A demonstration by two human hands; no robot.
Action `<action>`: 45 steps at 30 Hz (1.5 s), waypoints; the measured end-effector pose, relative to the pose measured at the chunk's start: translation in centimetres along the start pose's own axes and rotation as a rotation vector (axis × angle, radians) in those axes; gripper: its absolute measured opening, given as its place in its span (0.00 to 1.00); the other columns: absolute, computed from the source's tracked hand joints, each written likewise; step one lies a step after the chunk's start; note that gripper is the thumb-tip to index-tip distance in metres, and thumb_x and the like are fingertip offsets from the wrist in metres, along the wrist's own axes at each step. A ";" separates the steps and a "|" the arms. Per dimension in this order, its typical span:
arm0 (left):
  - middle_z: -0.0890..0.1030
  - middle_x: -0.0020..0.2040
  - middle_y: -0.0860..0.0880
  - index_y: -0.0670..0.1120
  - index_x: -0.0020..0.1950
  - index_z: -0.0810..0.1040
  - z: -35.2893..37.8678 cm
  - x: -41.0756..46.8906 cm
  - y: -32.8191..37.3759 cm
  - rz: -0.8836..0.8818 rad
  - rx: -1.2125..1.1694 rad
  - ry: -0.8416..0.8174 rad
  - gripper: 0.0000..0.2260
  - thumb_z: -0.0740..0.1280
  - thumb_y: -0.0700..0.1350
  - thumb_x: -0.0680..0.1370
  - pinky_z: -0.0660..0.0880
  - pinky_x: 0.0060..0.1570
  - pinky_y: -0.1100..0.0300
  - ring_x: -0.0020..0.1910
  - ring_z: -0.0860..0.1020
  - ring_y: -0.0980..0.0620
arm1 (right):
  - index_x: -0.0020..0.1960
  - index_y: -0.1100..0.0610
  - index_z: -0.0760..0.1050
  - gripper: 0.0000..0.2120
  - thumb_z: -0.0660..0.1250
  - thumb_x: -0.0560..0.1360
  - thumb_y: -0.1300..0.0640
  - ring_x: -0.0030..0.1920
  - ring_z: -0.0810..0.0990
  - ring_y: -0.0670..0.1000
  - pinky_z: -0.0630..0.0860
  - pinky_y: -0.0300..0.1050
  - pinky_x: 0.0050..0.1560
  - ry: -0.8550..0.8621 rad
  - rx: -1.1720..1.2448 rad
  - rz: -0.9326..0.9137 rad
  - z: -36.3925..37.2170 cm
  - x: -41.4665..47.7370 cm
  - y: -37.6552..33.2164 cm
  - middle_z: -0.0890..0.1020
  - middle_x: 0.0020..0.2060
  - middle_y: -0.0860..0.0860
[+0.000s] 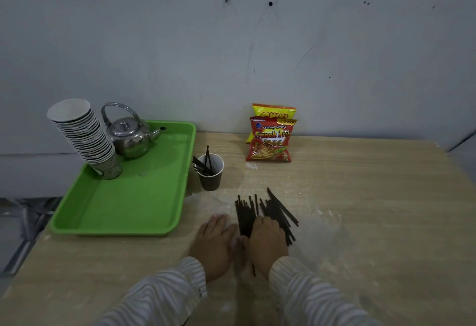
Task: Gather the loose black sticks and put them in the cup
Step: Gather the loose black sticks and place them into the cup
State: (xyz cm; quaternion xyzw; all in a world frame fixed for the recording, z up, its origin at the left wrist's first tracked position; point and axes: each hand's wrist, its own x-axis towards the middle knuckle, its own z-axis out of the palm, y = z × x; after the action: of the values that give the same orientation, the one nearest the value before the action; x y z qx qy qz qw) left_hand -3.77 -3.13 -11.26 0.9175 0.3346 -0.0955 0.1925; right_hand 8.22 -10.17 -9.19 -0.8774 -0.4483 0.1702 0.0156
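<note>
A pile of loose black sticks (268, 212) lies on the wooden table (373, 210), fanned out toward the wall. My right hand (268, 243) rests palm down on the near ends of the sticks, fingers curled over them. My left hand (215, 243) lies flat on the table just left of the pile, its thumb touching the sticks' near ends. A brown paper cup (211, 180) stands upright behind the hands, beside the tray, with several black sticks leaning inside it.
A green tray (134, 212) at the left holds a tall leaning stack of paper cups (82, 132) and a metal kettle (130, 136). Two snack bags (270, 137) stand against the grey wall. The table's left edge drops to the floor.
</note>
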 end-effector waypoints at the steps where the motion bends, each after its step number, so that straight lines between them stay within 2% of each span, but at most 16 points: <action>1: 0.47 0.79 0.45 0.51 0.75 0.53 0.0 0.1 -0.1 0.001 -0.001 -0.001 0.24 0.51 0.50 0.79 0.45 0.75 0.49 0.77 0.44 0.44 | 0.69 0.62 0.61 0.24 0.57 0.78 0.48 0.63 0.69 0.57 0.67 0.50 0.63 -0.009 -0.014 -0.024 0.1 0.2 -0.1 0.71 0.64 0.58; 4: 0.47 0.79 0.45 0.53 0.75 0.53 0.1 0.5 -0.4 0.006 -0.004 -0.006 0.25 0.52 0.48 0.78 0.45 0.75 0.49 0.77 0.43 0.44 | 0.68 0.61 0.63 0.18 0.53 0.79 0.57 0.63 0.69 0.57 0.67 0.50 0.63 -0.009 -0.012 -0.051 0.1 0.6 -0.3 0.72 0.64 0.58; 10: 0.48 0.79 0.45 0.54 0.75 0.54 0.4 1.0 -0.9 0.015 -0.046 0.018 0.25 0.52 0.48 0.78 0.44 0.74 0.49 0.77 0.44 0.44 | 0.70 0.65 0.58 0.21 0.49 0.80 0.56 0.63 0.69 0.59 0.67 0.52 0.62 0.032 -0.074 -0.068 0.2 1.3 -1.0 0.71 0.64 0.60; 17: 0.48 0.79 0.46 0.50 0.76 0.51 0.3 1.1 -1.6 -0.005 -0.020 0.052 0.29 0.55 0.49 0.76 0.44 0.74 0.49 0.77 0.44 0.45 | 0.62 0.64 0.68 0.16 0.50 0.78 0.63 0.61 0.70 0.59 0.69 0.52 0.60 -0.021 -0.051 -0.045 -0.2 2.4 -2.0 0.73 0.61 0.60; 30: 0.45 0.79 0.47 0.50 0.76 0.47 1.7 1.1 -2.3 -0.011 -0.006 0.115 0.30 0.53 0.50 0.76 0.38 0.74 0.50 0.77 0.41 0.46 | 0.60 0.62 0.70 0.16 0.49 0.79 0.59 0.61 0.72 0.60 0.68 0.54 0.62 -0.050 0.113 0.140 0.3 3.6 -3.2 0.74 0.61 0.59; 40: 0.44 0.79 0.47 0.49 0.76 0.46 1.6 1.1 -2.3 -0.015 -0.009 0.105 0.30 0.53 0.49 0.76 0.38 0.74 0.50 0.77 0.41 0.46 | 0.57 0.63 0.68 0.13 0.49 0.79 0.60 0.56 0.77 0.59 0.74 0.52 0.54 0.020 -0.043 -0.020 0.7 3.1 -3.3 0.77 0.57 0.60; 45: 0.43 0.79 0.46 0.49 0.76 0.45 1.3 1.0 -2.2 -0.011 -0.009 0.095 0.30 0.52 0.50 0.77 0.38 0.74 0.50 0.77 0.41 0.45 | 0.53 0.61 0.71 0.12 0.51 0.78 0.59 0.53 0.80 0.57 0.75 0.47 0.50 -0.020 0.134 0.021 0.8 3.9 -2.7 0.80 0.53 0.57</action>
State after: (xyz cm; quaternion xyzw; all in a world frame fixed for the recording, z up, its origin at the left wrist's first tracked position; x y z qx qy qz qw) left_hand -4.47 -1.58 -13.40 0.9183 0.3489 -0.0516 0.1799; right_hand 8.02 -5.59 -10.53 -0.8772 -0.4269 0.2090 0.0681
